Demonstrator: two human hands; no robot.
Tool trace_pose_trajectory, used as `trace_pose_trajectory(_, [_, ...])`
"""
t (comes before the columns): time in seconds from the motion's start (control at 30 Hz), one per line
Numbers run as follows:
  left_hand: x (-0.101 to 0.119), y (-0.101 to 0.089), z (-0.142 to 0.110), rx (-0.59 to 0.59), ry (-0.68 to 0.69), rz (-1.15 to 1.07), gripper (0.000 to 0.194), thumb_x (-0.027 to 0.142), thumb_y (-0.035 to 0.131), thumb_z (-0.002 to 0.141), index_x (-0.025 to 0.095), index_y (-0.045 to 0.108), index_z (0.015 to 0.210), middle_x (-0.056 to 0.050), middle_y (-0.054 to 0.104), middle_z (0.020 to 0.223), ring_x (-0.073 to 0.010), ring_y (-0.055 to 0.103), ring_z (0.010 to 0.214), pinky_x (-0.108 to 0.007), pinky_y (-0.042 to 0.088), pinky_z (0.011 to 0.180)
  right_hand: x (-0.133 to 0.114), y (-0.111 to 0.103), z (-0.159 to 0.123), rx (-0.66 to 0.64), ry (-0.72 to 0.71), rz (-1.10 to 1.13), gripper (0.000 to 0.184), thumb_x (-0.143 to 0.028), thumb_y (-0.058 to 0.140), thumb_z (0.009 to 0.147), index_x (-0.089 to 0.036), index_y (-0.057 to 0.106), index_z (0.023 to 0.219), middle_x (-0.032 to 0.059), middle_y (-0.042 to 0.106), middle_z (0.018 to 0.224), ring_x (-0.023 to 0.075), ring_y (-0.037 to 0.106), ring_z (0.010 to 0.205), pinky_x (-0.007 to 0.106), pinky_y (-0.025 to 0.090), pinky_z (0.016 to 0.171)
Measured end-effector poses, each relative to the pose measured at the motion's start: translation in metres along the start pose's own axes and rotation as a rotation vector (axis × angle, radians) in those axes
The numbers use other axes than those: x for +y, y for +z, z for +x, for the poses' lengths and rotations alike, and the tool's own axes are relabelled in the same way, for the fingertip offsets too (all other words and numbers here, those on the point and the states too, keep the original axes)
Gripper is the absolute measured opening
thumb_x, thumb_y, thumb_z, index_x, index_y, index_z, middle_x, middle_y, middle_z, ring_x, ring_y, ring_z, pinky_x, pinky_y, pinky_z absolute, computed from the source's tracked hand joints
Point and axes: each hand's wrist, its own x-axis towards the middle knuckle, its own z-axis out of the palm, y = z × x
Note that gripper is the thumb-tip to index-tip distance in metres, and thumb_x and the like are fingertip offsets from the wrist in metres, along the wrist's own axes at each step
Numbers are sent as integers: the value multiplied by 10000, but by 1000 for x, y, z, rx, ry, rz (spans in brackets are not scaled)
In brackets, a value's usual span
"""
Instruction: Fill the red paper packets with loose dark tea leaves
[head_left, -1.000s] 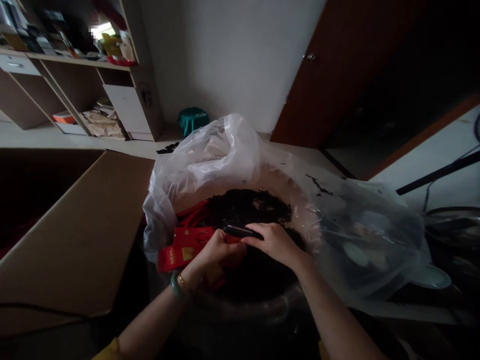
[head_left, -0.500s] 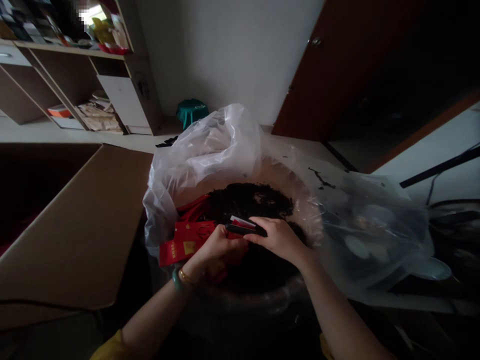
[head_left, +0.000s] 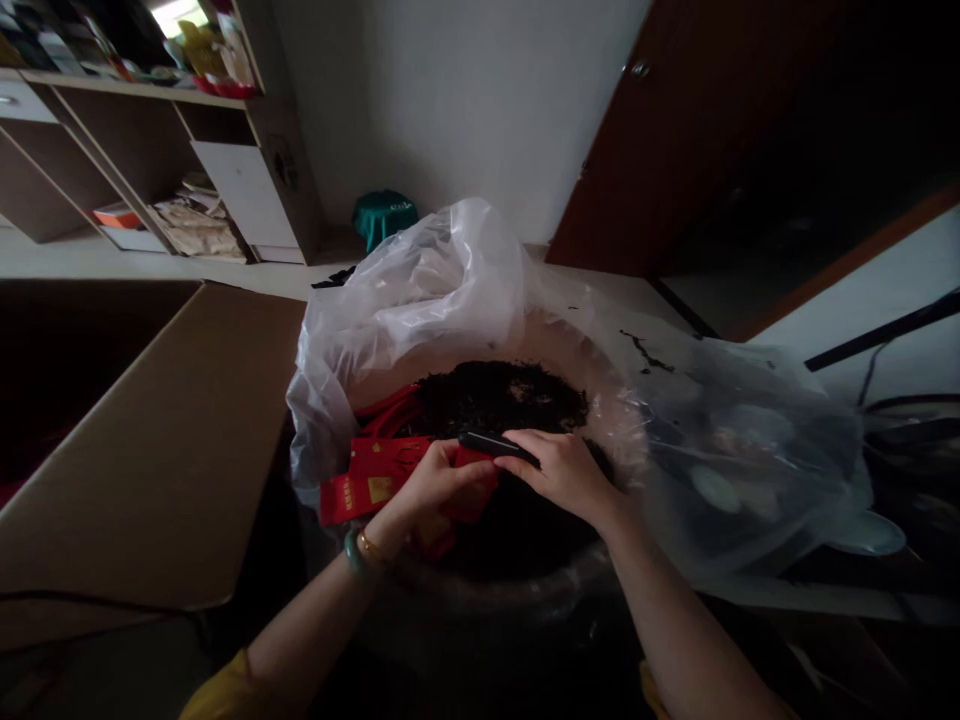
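Note:
A long black hand tool (head_left: 487,443), stapler-like in shape, lies across the space between my hands; dim light hides its exact kind. My right hand (head_left: 562,470) is closed around its right end. Just below the tool, a red paper packet (head_left: 474,492) is pinched in my left hand (head_left: 431,485), thumb on top. Other red packets with gold print (head_left: 369,494) lie left of and under my left wrist. Beneath both hands is a wide tub lined with clear plastic (head_left: 480,270), holding dark, loose, shredded material (head_left: 502,395) like dried leaves.
An open cardboard box (head_left: 172,420) stands at the left. Right of the tub lies a clear plastic bag (head_left: 750,450) with pale round things inside. Behind are a shelf unit (head_left: 247,200), a green covered bin (head_left: 384,218) and a brown door (head_left: 637,150).
The black tool has tilted and its pale strip, raised above the red packet before, no longer shows apart from it. My left fingers have shifted slightly on the packet.

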Motion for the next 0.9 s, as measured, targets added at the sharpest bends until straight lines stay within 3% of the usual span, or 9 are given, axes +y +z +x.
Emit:
trace_pose_trajectory(0.2, [0,1,2,99,205,-39,365,440,776,638,169,740,879,-54,734,914,-198,639,870,-274,475,826,-1,0,-1,-23,-7,7,253,-398,543,885,-241,672,1035,51,738,974,211,696,844,285,517,721])
trace_pose_trajectory(0.43, [3,1,-4,220,251,64,270,381,752,654,151,730,792,-40,716,763,-189,623,761,-270,466,750,-11,0,0,-54,-3,85,231,-361,510,896,-230,651,1024,41,730,930,197,688,833,275,501,722])
trace_pose_trajectory(0.9, [7,3,-4,200,236,75,296,418,738,665,145,722,780,-43,710,759,-189,615,757,-270,464,743,-8,14,-1,16,-9,28,264,-412,493,909,-227,679,940,62,734,918,204,689,838,273,505,742])
